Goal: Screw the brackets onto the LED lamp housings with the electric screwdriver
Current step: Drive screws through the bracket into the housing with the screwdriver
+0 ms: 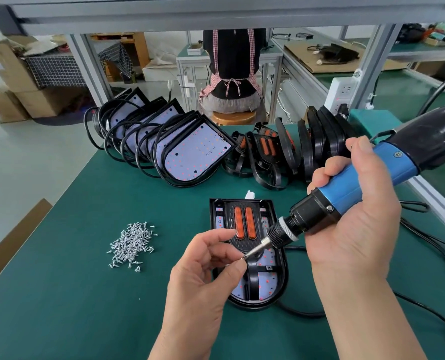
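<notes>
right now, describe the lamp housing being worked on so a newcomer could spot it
On the green table mat, look right of the screw pile. The lamp housing lies flat and alone, its bracket showing two orange strips; the other housings lean in rows behind.

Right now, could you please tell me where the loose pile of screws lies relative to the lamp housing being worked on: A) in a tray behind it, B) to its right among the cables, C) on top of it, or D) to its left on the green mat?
D: the pile of screws lies on the green mat, left of the housing and apart from it.
</notes>
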